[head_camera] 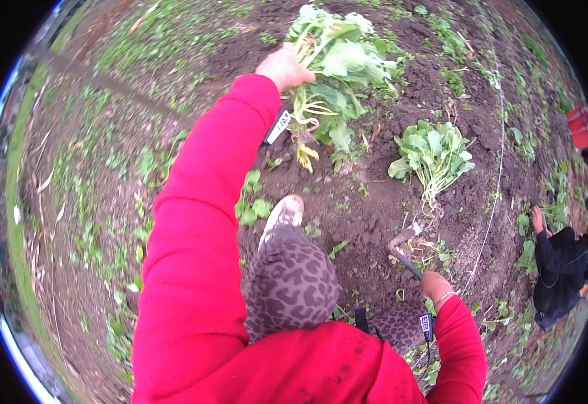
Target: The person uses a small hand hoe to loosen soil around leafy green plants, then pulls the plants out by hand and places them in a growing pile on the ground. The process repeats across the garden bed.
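Observation:
At the upper middle, my left hand (284, 68) is closed around the stems of a bunch of leafy greens (344, 55). Broad leaves spread to the right of it, and pale stems with a few yellowed leaves trail below. My right hand (435, 288) grips the dark handle of a small hand hoe (406, 260). Its bent neck ends in a soil-smeared metal blade just below the roots of a second bunch of greens (432, 156). That second bunch lies on the dark soil (374, 212), leaves pointing away from me.
A pale string (499, 146) runs along the bed at right. Beyond it are a person's hand (537, 220) and dark clothing (559, 278), with a red container (580, 125) farther up. My shoe (286, 212) and bent knee are between my arms. Low weeds (253, 207) dot the ground.

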Available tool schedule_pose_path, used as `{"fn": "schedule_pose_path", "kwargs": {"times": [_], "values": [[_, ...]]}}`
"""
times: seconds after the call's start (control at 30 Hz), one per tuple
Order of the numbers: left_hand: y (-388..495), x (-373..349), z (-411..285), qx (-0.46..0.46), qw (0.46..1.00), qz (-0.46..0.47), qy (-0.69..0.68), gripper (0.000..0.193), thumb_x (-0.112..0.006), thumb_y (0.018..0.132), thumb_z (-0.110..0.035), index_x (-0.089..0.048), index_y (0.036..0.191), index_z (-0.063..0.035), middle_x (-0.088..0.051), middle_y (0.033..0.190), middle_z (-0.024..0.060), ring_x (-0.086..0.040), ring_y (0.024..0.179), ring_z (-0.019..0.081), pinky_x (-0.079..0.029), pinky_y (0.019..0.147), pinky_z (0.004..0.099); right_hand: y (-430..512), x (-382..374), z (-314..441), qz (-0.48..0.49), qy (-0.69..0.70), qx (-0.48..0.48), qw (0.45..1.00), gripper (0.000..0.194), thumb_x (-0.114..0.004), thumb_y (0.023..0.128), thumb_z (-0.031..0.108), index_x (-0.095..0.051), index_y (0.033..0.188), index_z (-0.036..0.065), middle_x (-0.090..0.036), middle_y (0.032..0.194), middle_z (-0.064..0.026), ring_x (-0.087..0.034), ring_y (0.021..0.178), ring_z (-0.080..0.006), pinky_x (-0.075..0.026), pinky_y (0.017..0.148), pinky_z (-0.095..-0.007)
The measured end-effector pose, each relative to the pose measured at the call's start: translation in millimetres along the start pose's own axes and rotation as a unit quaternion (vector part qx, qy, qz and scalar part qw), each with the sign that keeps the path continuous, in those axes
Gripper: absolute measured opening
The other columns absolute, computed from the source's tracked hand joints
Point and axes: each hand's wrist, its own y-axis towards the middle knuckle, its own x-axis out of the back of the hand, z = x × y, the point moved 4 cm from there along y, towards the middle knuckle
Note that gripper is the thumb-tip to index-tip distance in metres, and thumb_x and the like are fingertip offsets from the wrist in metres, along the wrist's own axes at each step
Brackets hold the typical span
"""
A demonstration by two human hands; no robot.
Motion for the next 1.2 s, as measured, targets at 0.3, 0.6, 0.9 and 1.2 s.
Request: {"fn": "schedule_pose_path", "kwargs": {"times": [0.3, 0.6, 0.9, 1.2], "values": [[211.0, 57.3, 15.4, -0.009, 0.999, -0.018, -0.04, 0.065, -0.082, 0.061, -0.034, -0.06, 0.109, 0.0037, -0.067, 0.102, 0.02, -0.066, 0.095, 0.0277, -0.05, 0.087, 0.0359, -8.9, 37.3, 30.2, 0.098, 0.032, -0.118, 0.988, 0.03, -0.062, 0.079, 0.014, -0.068, 0.107, 0.008, -0.067, 0.11, -0.0151, -0.064, 0.103, -0.0323, -0.053, 0.086, -0.0402], [333.4, 4.6, 44.1, 0.067, 0.993, -0.077, -0.061, 0.079, -0.075, 0.07, -0.039, -0.041, 0.13, -0.0014, -0.063, 0.115, 0.0199, -0.061, 0.109, 0.0315, -0.044, 0.099, 0.0406, -42.7, 101.3, 53.9, 0.139, 0.102, -0.095, 0.98, 0.032, -0.066, 0.078, 0.021, -0.065, 0.106, 0.004, -0.067, 0.102, -0.0197, -0.064, 0.098, -0.0348, -0.051, 0.086, -0.0423], [315.9, -141.6, 86.1, 0.182, 0.973, -0.034, -0.136, 0.094, -0.075, 0.068, -0.035, -0.024, 0.142, -0.0068, -0.063, 0.116, 0.02, -0.06, 0.109, 0.0331, -0.038, 0.099, 0.047, 11.6, 220.0, 133.2, -0.046, 0.186, -0.02, 0.981, 0.033, -0.065, 0.083, 0.026, -0.055, 0.099, -0.001, -0.065, 0.084, -0.0236, -0.064, 0.083, -0.04, -0.051, 0.075, -0.0461], [317.5, -159.2, 169.4, 0.12, 0.965, -0.051, -0.227, 0.071, -0.072, 0.074, -0.046, -0.055, 0.123, 0.0015, -0.061, 0.118, 0.0212, -0.06, 0.108, 0.0289, -0.045, 0.092, 0.0359, 38.4, 301.3, 158.1, -0.078, 0.102, -0.009, 0.992, 0.028, -0.065, 0.082, 0.029, -0.062, 0.09, 0.003, -0.066, 0.084, -0.0206, -0.065, 0.082, -0.0382, -0.052, 0.077, -0.0459]]}}
